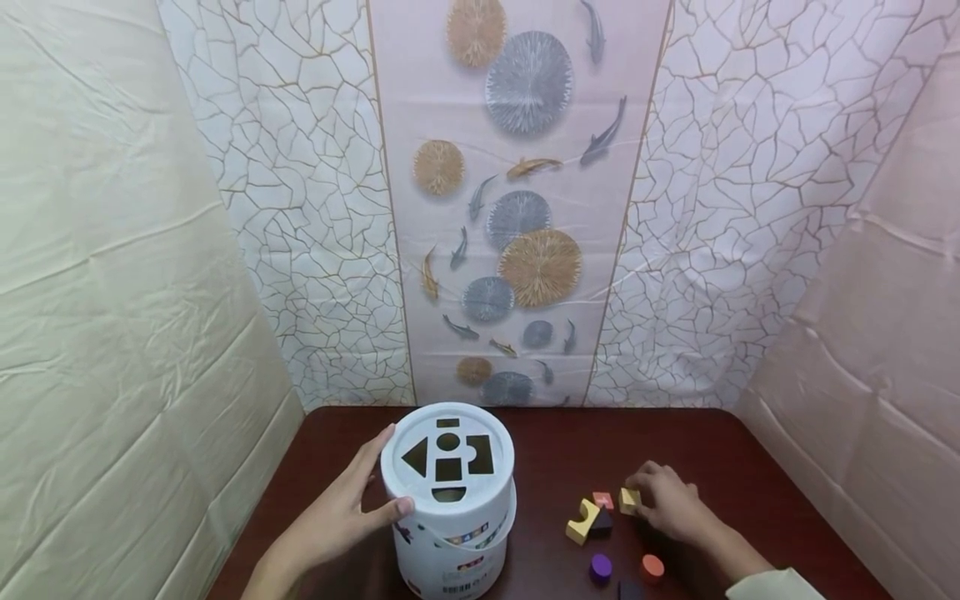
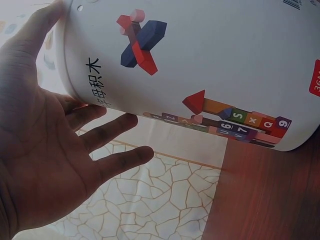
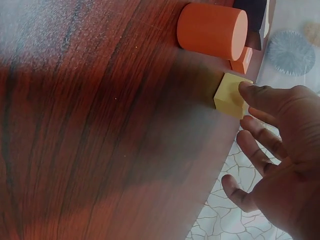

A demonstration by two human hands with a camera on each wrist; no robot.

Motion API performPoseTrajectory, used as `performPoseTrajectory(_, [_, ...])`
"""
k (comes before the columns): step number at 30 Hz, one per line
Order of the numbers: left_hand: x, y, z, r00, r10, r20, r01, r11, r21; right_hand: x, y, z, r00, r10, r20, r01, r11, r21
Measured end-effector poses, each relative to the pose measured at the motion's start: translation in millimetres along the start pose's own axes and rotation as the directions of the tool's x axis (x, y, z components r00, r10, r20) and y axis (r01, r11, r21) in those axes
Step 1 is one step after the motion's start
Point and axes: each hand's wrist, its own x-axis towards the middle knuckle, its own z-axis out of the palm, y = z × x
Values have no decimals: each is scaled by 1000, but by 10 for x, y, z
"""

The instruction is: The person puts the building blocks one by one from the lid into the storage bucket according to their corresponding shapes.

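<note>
At 6 o'clock in the head view, white bucket [image 1: 450,521]: upright on the counter [image 1: 555,450]; its lid [image 1: 483,487] has a triangular cut-out [image 1: 417,457] at 9 o'clock and a notched cut-out [image 1: 481,455] at 3 o'clock.
Left hand [image 1: 330,512], head view: at 9 o'clock of the bucket; thumb and forefinger set wide apart, touching its upper edge.
Right hand [image 1: 667,500], head view: at 3 o'clock of the bucket; fingers pinch the yellow cube [image 1: 628,501].
Blocks around the cube, head view: red block [image 1: 602,500] at 9 o'clock; yellow arch block [image 1: 579,532] and dark block [image 1: 602,522] at 8 o'clock; purple cylinder [image 1: 600,568] at 7 o'clock; orange cylinder [image 1: 652,568] at 5 o'clock.
Left hand, left wrist view: at 8 o'clock, wide, fingers spread; palm apart from the bucket wall, which bears printed block pictures [image 2: 142,45].
Right hand, right wrist view: at 4 o'clock; thumb tip on the cube, forefinger partly hidden, outer fingers spread.
Orange cylinder, right wrist view: between 11 and 12 o'clock of the cube, near it, not touching.
</note>
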Motion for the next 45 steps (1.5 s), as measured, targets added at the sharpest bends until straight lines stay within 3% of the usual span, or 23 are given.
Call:
performPoseTrajectory(7, [2, -5, 2, 1000, 11, -1, -11, 1000, 13, -23, 24, 30, 1000, 14, -1, -14, 999, -34])
performPoseTrajectory(21, [-14, -10, 9, 1000, 8, 4, -8, 1000, 6, -108, -11, -74, 1000, 16, -23, -16, 1000, -5])
performPoseTrajectory(28, [-8, -2, -6, 1000, 17, -3, -16, 1000, 21, -147, -91, -157, 988, -92, -120, 95, 995, 19])
performPoseTrajectory(35, [-7, -3, -11, 1000, 17, 0, -17, 1000, 14, -154, -179, -258, 975, -158, -154, 167, 985, 43])
performPoseTrajectory(45, [-16, 13, -22, 1000, -1, 19, 1, 1000, 11, -147, -425, -428, 916, -310, -255, 326, 945, 24])
